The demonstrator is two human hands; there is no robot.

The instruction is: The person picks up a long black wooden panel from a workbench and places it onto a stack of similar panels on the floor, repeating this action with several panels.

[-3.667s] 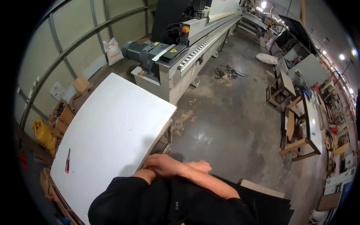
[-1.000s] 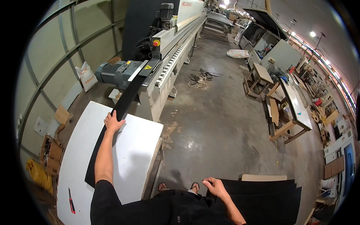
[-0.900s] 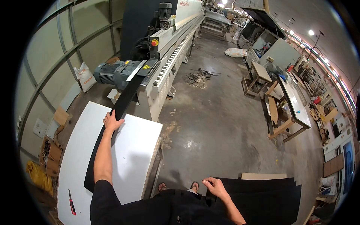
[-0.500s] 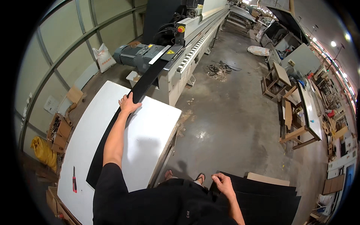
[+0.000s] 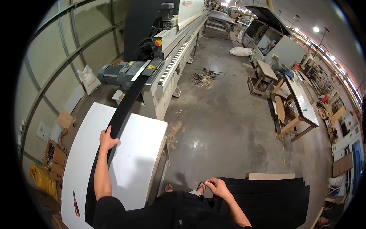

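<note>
A long, narrow black board (image 5: 124,108) runs from the white tabletop (image 5: 139,147) on the left up into the edge of a long machine (image 5: 156,91). Gripping across the board is my left hand (image 5: 108,140), its thumb on the right side and its fingers over the left side. My right hand (image 5: 217,187) hangs at the front of my body with its fingers pinched together; whatever is between them, if anything, is too small to make out. Beneath and beside it lies a stack of wide black panels (image 5: 267,198). A red-and-black utility knife (image 5: 76,206) rests on the tabletop.
A grey motor (image 5: 118,74) juts from the machine near a red stop button (image 5: 158,42). Tangled cables (image 5: 206,76) lie on the concrete floor. A workbench (image 5: 303,101) and a small wooden stand (image 5: 263,74) are on the right. Cartons (image 5: 55,160) and a yellow sack (image 5: 41,181) line the left.
The view has shifted, so the machine sits further left. My left hand is nearer to me, away from the tabletop's far edge. My right hand has moved slightly inward, its fingers still pinched.
</note>
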